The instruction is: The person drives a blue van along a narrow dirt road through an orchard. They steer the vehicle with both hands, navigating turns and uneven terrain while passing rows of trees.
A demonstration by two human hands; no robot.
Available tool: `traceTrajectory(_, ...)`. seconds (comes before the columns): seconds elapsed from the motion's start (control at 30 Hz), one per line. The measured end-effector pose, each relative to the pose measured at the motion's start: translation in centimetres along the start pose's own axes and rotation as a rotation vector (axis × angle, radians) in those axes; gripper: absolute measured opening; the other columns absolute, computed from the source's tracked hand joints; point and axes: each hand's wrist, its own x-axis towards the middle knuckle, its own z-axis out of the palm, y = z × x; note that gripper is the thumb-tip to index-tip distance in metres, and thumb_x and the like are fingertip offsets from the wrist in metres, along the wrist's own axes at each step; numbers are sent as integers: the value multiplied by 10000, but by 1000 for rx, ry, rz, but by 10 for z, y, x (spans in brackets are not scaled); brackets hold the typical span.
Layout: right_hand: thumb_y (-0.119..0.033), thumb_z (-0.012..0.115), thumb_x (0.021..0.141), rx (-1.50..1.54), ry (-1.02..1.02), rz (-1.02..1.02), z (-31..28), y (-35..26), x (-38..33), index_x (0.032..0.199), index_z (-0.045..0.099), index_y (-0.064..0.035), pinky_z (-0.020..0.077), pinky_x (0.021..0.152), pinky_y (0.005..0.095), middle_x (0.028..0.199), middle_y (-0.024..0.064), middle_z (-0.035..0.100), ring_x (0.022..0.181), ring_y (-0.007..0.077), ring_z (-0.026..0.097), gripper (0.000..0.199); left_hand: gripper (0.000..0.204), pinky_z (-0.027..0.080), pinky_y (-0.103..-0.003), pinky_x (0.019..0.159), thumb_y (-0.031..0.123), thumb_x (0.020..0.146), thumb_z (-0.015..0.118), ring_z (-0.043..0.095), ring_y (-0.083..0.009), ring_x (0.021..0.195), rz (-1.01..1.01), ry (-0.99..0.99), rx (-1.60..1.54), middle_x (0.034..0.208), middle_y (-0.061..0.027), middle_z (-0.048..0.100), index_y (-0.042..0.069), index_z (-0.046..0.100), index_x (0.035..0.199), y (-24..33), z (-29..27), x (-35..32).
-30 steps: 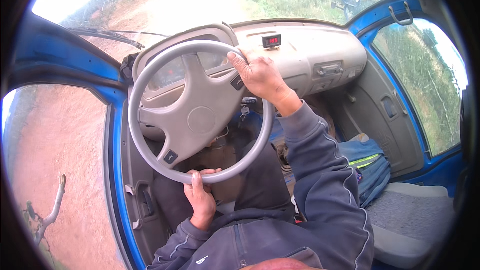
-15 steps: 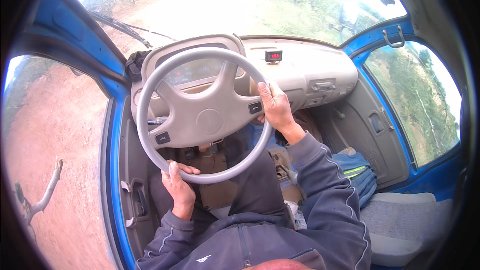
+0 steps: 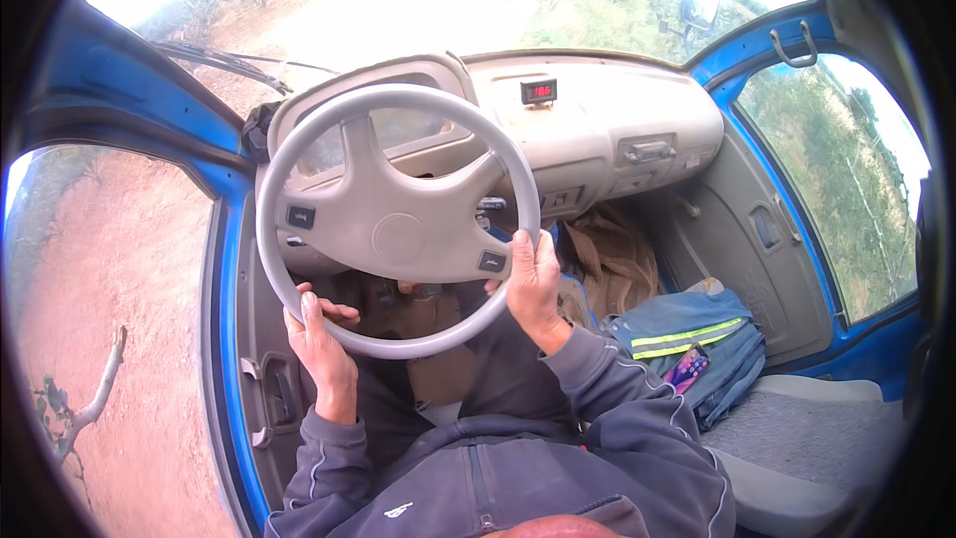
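Observation:
In front of me is a grey steering wheel (image 3: 400,237) with broad spokes and a dark switch pad near either side. My left hand (image 3: 327,354) holds its lower left rim, the thumb on the near side and the fingers reaching behind and inside. At the lower right, my right hand (image 3: 536,289) is closed round the rim, with fingertips showing on the inner side. Both dark sleeves reach up from the lower edge. Part of the instrument panel (image 3: 403,130) is covered by the wheel.
A beige dashboard (image 3: 588,105) carries a small red-lit display (image 3: 539,92). On the right, a blue garment (image 3: 697,324) with a yellow-green stripe and a phone (image 3: 687,370) lie by a grey seat (image 3: 797,438). Outside are a dirt track (image 3: 129,269), a bare branch (image 3: 98,394) and bushes.
The steering wheel has turned clockwise. My right hand has gone down with the rim, while my left hand has moved up and left. More of the striped garment and the phone now show.

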Motion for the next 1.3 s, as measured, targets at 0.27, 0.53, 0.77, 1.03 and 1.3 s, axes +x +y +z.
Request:
traceTrajectory(0.27, -341, 516, 1201, 64, 151, 134, 20, 3, -33, 1277, 491, -28, 577, 523, 304, 949, 105, 702, 586, 165, 674, 323, 432, 487, -324, 567, 448, 1184, 558, 520, -140, 601, -93, 59, -145, 803, -3, 501, 46, 553, 1342, -8, -5, -10)
traceTrajectory(0.53, -323, 529, 1199, -212, -49, -102, -26, 32, -12, 1327, 542, -8, 631, 705, 345, 1076, 117, 711, 838, 211, 751, 341, 397, 444, -288, 468, 429, 1196, 528, 481, -104, 506, -51, -8, -130, 705, 7, 463, 38, 587, 1219, -2, 4, 20)
traceTrajectory(0.77, -311, 589, 1178, -104, -121, -201, -4, -32, 52, 1548, 508, 7, 600, 801, 293, 1139, 100, 711, 941, 135, 695, 494, 347, 399, -268, 429, 354, 1188, 571, 463, -75, 470, -24, -235, 103, 674, 21, 480, 16, 649, 1167, 37, -5, 87)
traceTrajectory(1.03, -349, 641, 1157, -424, -26, -294, 10, -42, 61, 1416, 645, -7, 546, 717, 306, 886, 17, 686, 761, 101, 635, 429, 352, 403, -256, 450, 370, 1199, 547, 455, -68, 482, -24, -220, 73, 672, 30, 462, 32, 644, 1193, 32, -3, 76)
traceTrajectory(1.3, -395, 691, 1130, -584, -97, -295, 19, -68, 89, 1278, 708, 2, 540, 708, 328, 789, 47, 684, 742, 123, 651, 424, 382, 414, -276, 445, 403, 1207, 515, 459, -90, 486, -9, -61, -5, 674, 18, 442, 31, 601, 1190, 8, -5, 39)
